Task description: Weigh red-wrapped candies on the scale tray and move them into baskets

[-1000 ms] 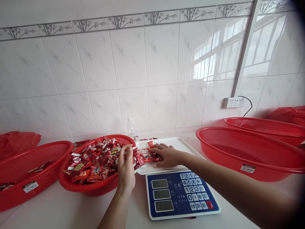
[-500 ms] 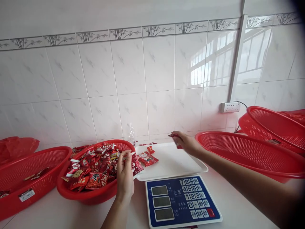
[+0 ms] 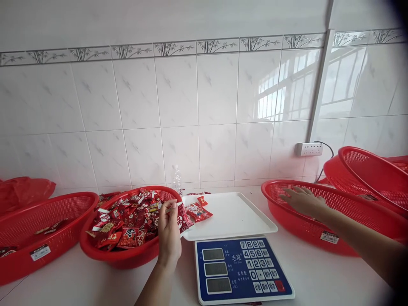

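My left hand (image 3: 169, 233) is closed, pinching a dark red snack packet (image 3: 182, 218) by its edge between thumb and fingers. It hovers at the right rim of a red basket (image 3: 95, 253) heaped with small red snack packets. My right hand (image 3: 304, 202) is over a red oval basket (image 3: 270, 187) on the right, fingers stretched out, with nothing held in them. Between the hands lies the white tray (image 3: 229, 216) of a scale, with a red snack packet (image 3: 199, 213) and a smaller red packet (image 3: 202, 200) at its left end.
The scale's blue keypad panel (image 3: 242, 270) sits in front of the tray. A clear plastic bottle (image 3: 176, 178) stands by the tiled wall. Another red basket (image 3: 68, 202) with a few packets is at left; a tilted red basket (image 3: 353, 157) is at right. A power socket (image 3: 309, 149) is on the wall.
My right hand has moved from above the tray to the right-hand basket; the red packet it held is no longer in it. My left hand keeps its packet. The view has shifted slightly.
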`<state>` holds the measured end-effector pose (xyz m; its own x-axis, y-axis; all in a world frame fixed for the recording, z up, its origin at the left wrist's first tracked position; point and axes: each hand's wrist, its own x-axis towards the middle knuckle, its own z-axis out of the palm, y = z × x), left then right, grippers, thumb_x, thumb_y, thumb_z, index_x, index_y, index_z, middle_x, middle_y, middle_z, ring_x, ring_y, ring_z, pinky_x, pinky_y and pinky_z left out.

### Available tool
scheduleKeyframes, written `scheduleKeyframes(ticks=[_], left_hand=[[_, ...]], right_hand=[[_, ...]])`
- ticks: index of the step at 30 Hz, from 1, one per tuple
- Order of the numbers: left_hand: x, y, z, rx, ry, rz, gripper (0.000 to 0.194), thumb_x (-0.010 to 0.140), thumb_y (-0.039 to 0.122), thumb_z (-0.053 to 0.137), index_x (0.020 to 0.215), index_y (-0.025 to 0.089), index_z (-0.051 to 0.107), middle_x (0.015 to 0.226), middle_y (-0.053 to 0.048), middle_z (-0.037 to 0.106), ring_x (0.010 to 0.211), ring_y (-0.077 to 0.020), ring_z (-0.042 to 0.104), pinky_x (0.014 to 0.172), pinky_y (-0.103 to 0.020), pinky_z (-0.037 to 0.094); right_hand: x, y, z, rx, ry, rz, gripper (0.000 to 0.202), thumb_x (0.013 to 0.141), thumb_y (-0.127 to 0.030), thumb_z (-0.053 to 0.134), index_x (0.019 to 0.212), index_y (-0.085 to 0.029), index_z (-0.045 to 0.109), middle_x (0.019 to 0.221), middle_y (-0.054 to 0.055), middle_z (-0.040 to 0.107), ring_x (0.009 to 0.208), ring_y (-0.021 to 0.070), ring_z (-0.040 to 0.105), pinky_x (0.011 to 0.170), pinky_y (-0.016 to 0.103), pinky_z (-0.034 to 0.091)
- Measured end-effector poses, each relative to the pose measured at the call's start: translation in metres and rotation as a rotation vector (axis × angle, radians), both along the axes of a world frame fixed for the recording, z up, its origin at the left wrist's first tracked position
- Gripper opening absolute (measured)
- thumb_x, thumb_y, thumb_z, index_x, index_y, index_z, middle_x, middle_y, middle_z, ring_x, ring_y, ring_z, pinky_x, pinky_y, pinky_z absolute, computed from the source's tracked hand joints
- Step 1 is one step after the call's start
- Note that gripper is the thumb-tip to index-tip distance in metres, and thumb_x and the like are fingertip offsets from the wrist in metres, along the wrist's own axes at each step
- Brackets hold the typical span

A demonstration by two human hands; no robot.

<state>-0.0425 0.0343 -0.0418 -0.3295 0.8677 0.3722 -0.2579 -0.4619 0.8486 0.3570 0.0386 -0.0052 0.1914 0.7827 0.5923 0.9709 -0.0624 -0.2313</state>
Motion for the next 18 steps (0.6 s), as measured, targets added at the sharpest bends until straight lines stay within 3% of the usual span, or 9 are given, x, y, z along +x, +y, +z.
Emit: scheduleKeyframes(ticks=[1,3,6,8,10,13,16,18], left_hand=[[0.0,0.0,0.0,0.004,0.007,0.009,0.04,0.078,0.058,0.06,0.097,0.023,0.06,0.102,-0.003,0.062,0.096,-0.0179,0.056,0.083,-0.028,0.042],[0.0,0.0,0.0,0.012,0.023,0.028,0.039,0.079,0.058,0.06,0.097,0.023,0.06,0.101,-0.003,0.062,0.096,-0.0181,0.056,0.083,-0.028,0.042],[-0.001,0.0,0.0,0.017,0.044,0.047,0.039,0.08,0.058,0.058,0.096,0.023,0.059,0.1,-0.003,0.062,0.096,-0.0181,0.056,0.083,-0.028,0.042],[-0.001,-0.001,0.001,0.021,0.057,0.05,0.039,0.08,0.058,0.058,0.096,0.022,0.059,0.1,-0.003,0.062,0.095,-0.0181,0.056,0.082,-0.028,0.042],[-0.001,-0.001,0.002,0.022,0.075,0.045,0.038,0.081,0.057,0.057,0.096,0.023,0.059,0.097,-0.003,0.062,0.092,-0.0177,0.056,0.078,-0.027,0.043],[-0.001,-0.001,0.001,-0.001,0.105,0.043,0.037,0.083,0.057,0.055,0.097,0.023,0.059,0.093,-0.002,0.062,0.087,-0.017,0.057,0.073,-0.026,0.044],[-0.002,0.0,-0.001,-0.013,0.127,0.051,0.038,0.083,0.057,0.053,0.098,0.023,0.059,0.095,-0.003,0.062,0.088,-0.0172,0.057,0.073,-0.026,0.044],[-0.001,0.002,-0.002,0.001,0.137,0.056,0.037,0.084,0.057,0.053,0.099,0.023,0.059,0.099,-0.003,0.062,0.09,-0.0172,0.057,0.076,-0.027,0.044]], right_hand=[[-0.015,0.008,0.0,-0.079,0.009,0.003,0.052,0.084,-0.054,0.043,0.105,-0.014,0.068,0.118,0.029,0.06,0.115,0.0515,0.048,0.077,0.068,0.041],[-0.055,0.023,0.001,-0.216,0.011,0.069,0.055,0.087,-0.055,0.04,0.123,-0.017,0.059,0.137,0.022,0.049,0.13,0.0443,0.036,0.09,0.066,0.038],[-0.128,0.041,0.002,-0.36,-0.018,0.27,0.064,0.087,-0.061,0.039,0.14,-0.024,0.043,0.151,0.013,0.033,0.141,0.0314,0.022,0.107,0.051,0.029],[-0.175,0.048,0.002,-0.445,-0.024,0.377,0.069,0.085,-0.067,0.039,0.143,-0.029,0.038,0.153,0.01,0.031,0.142,0.0307,0.018,0.109,0.05,0.028],[-0.213,0.054,0.0,-0.517,-0.025,0.442,0.072,0.082,-0.07,0.044,0.144,-0.033,0.035,0.152,0.01,0.031,0.142,0.0352,0.017,0.106,0.055,0.029],[-0.245,0.061,-0.007,-0.575,-0.029,0.478,0.07,0.081,-0.065,0.053,0.141,-0.032,0.038,0.149,0.013,0.035,0.137,0.0396,0.026,0.1,0.062,0.032],[-0.254,0.064,-0.015,-0.563,-0.045,0.513,0.049,0.089,-0.046,0.057,0.131,-0.022,0.049,0.137,0.012,0.048,0.121,0.0309,0.049,0.097,0.055,0.041],[-0.253,0.061,-0.018,-0.518,-0.05,0.547,0.037,0.092,-0.035,0.056,0.124,-0.018,0.053,0.128,0.009,0.054,0.11,0.0243,0.056,0.092,0.048,0.046]])
